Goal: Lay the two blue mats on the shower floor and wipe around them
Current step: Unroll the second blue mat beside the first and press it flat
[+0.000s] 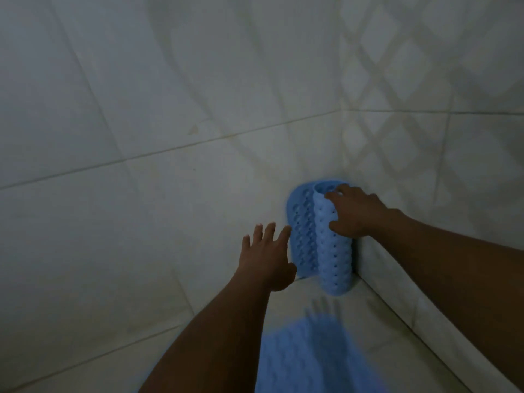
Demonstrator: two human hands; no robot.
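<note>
A blue mat with holes stands half rolled on end in the corner of the tiled shower, its bottom edge on the floor. My right hand grips the top of the rolled part. My left hand hovers with fingers spread beside the mat's flat left flap, close to touching it. A second blue mat lies flat on the floor in front of it, blurred, partly hidden by my left forearm.
Pale tiled walls meet in the corner behind the mat; the right wall carries a diamond pattern. A low tiled ledge runs along the right side. Pale floor tile shows to the right of the flat mat.
</note>
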